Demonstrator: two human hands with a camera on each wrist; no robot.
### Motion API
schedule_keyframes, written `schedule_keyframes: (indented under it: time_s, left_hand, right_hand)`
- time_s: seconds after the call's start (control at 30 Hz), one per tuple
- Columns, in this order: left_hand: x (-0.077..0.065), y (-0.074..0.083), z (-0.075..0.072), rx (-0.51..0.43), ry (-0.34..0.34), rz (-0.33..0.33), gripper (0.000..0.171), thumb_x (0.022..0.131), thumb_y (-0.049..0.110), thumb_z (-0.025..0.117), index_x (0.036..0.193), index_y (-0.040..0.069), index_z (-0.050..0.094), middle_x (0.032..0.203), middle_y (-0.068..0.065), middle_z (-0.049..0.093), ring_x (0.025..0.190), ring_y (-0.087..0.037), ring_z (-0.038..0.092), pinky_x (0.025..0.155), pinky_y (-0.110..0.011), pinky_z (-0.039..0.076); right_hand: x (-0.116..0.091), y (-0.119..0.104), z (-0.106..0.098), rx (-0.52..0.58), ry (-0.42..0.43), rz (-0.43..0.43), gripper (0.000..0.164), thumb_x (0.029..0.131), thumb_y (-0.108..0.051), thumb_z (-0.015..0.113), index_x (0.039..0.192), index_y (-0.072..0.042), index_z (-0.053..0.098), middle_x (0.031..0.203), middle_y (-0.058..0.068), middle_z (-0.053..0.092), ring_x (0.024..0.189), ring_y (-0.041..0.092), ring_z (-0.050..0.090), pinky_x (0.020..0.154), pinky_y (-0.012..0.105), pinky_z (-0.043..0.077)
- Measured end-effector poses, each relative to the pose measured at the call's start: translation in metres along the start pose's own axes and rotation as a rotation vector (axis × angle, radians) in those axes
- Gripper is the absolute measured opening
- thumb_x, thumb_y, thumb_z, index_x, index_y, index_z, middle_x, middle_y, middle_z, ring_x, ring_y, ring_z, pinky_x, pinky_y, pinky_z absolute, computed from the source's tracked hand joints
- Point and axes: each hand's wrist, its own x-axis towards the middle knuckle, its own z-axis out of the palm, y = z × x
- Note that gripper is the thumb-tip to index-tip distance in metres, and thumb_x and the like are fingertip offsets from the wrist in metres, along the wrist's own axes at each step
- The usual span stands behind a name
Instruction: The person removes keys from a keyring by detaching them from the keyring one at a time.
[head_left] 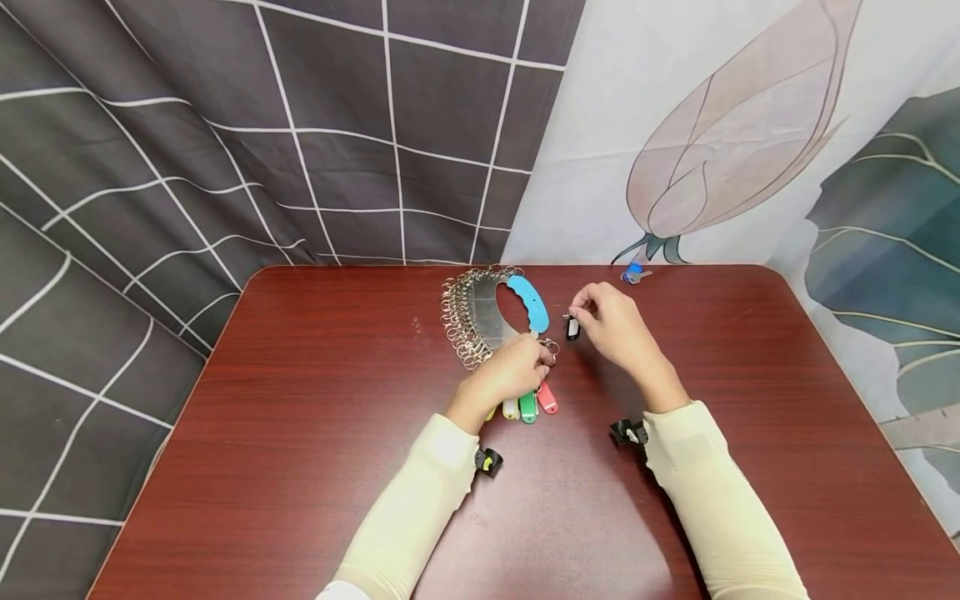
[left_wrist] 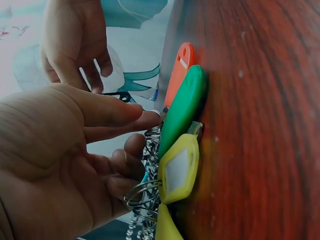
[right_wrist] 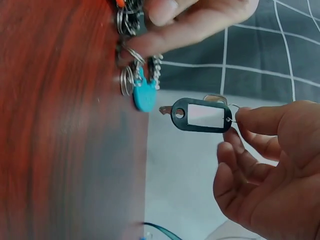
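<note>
My right hand [head_left: 611,325] pinches the thin wire ring of a black key tag [right_wrist: 205,115] with a white label; a key [right_wrist: 166,109] hangs behind the tag. It is raised beside the blue handle [head_left: 530,304] of a curved key-ring holder [head_left: 487,312] lined with several metal rings. At the holder's near end, my left hand [head_left: 513,367] has its fingers curled at a key ring [right_wrist: 134,55], with the index fingertip against it. Beneath that hand lie a red tag [head_left: 548,398], a green tag [head_left: 528,407] and yellow tags [left_wrist: 180,170].
A blue-tagged key [head_left: 634,273] lies at the table's back edge, right of the holder. The red-brown wooden table [head_left: 300,467] meets a dark checked curtain [head_left: 330,125] and a pale flower-printed one [head_left: 585,167]. Small black wrist devices [head_left: 489,462] sit at both cuffs.
</note>
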Motion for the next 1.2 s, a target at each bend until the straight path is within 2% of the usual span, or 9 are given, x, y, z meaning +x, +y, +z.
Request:
schedule_keyframes:
  time_s: [0.1, 0.2, 0.3, 0.47, 0.63, 0.77, 0.9, 0.97, 1.2]
  left_hand:
    - [-0.002, 0.003, 0.000, 0.072, 0.003, 0.007, 0.017, 0.099, 0.012, 0.065, 0.102, 0.010, 0.081, 0.104, -0.006, 0.073, 0.111, -0.021, 0.063, 0.097, -0.032, 0.051]
    - [-0.004, 0.005, 0.000, 0.098, 0.006, 0.003, 0.015, 0.099, 0.015, 0.065, 0.096, 0.012, 0.080, 0.099, -0.005, 0.069, 0.104, -0.019, 0.061, 0.091, -0.031, 0.051]
    - [-0.005, 0.006, -0.002, 0.072, 0.020, -0.010, 0.015, 0.100, 0.018, 0.065, 0.100, 0.012, 0.079, 0.104, -0.004, 0.068, 0.104, -0.017, 0.059, 0.090, -0.029, 0.051]
    - [-0.008, 0.007, -0.010, 0.024, 0.056, -0.001, 0.023, 0.102, 0.019, 0.062, 0.117, 0.009, 0.077, 0.123, -0.007, 0.067, 0.119, -0.020, 0.059, 0.101, -0.031, 0.050]
    - [-0.013, 0.007, -0.025, -0.012, 0.088, 0.013, 0.025, 0.103, 0.020, 0.060, 0.119, 0.008, 0.076, 0.119, -0.009, 0.064, 0.113, -0.022, 0.060, 0.098, -0.034, 0.050]
    - [-0.018, 0.004, -0.035, 0.007, 0.107, 0.036, 0.025, 0.103, 0.018, 0.059, 0.118, 0.004, 0.074, 0.115, -0.010, 0.063, 0.107, -0.023, 0.060, 0.094, -0.035, 0.051]
    - [-0.025, -0.003, -0.042, 0.034, 0.113, 0.041, 0.024, 0.103, 0.016, 0.058, 0.115, 0.004, 0.074, 0.112, -0.010, 0.063, 0.103, -0.023, 0.059, 0.093, -0.035, 0.051]
    - [-0.030, -0.008, -0.045, 0.052, 0.117, 0.036, 0.023, 0.103, 0.016, 0.057, 0.113, 0.005, 0.075, 0.110, -0.010, 0.064, 0.103, -0.023, 0.059, 0.094, -0.035, 0.052]
    - [-0.052, -0.029, -0.054, 0.187, 0.146, 0.044, 0.017, 0.099, 0.012, 0.061, 0.105, 0.005, 0.076, 0.101, -0.009, 0.065, 0.097, -0.024, 0.062, 0.091, -0.037, 0.054]
  right_hand:
    - [0.000, 0.004, -0.005, -0.005, 0.028, 0.009, 0.008, 0.102, -0.011, 0.063, 0.098, -0.004, 0.065, 0.092, 0.014, 0.062, 0.083, 0.028, 0.055, 0.075, 0.040, 0.044]
    - [0.001, 0.010, -0.013, -0.008, 0.061, 0.025, 0.008, 0.102, -0.013, 0.063, 0.098, -0.005, 0.065, 0.088, 0.012, 0.063, 0.078, 0.027, 0.053, 0.073, 0.038, 0.042]
    - [0.000, 0.016, -0.023, -0.014, 0.109, 0.037, 0.009, 0.102, -0.013, 0.064, 0.098, -0.006, 0.065, 0.085, 0.012, 0.063, 0.077, 0.026, 0.051, 0.072, 0.037, 0.041]
    - [-0.002, 0.028, -0.042, -0.024, 0.216, 0.047, 0.010, 0.101, -0.013, 0.065, 0.098, -0.004, 0.067, 0.089, 0.015, 0.068, 0.079, 0.025, 0.051, 0.072, 0.035, 0.038]
    - [-0.004, 0.042, -0.057, -0.034, 0.274, 0.043, 0.012, 0.101, -0.011, 0.065, 0.100, 0.000, 0.067, 0.098, 0.021, 0.066, 0.088, 0.030, 0.056, 0.078, 0.037, 0.040]
    - [-0.001, 0.056, -0.067, -0.069, 0.258, 0.047, 0.014, 0.102, -0.012, 0.063, 0.101, 0.001, 0.067, 0.099, 0.022, 0.062, 0.089, 0.032, 0.054, 0.077, 0.040, 0.040]
    - [0.003, 0.068, -0.078, -0.114, 0.206, 0.074, 0.016, 0.104, -0.013, 0.058, 0.103, 0.001, 0.064, 0.098, 0.023, 0.064, 0.085, 0.033, 0.052, 0.075, 0.043, 0.039]
    - [0.004, 0.075, -0.084, -0.132, 0.172, 0.079, 0.016, 0.105, -0.012, 0.056, 0.105, 0.002, 0.064, 0.099, 0.024, 0.063, 0.087, 0.036, 0.053, 0.077, 0.048, 0.040]
    - [0.016, 0.103, -0.103, -0.283, 0.073, -0.068, 0.006, 0.100, -0.001, 0.059, 0.100, 0.004, 0.062, 0.096, 0.028, 0.065, 0.091, 0.044, 0.059, 0.086, 0.061, 0.044]
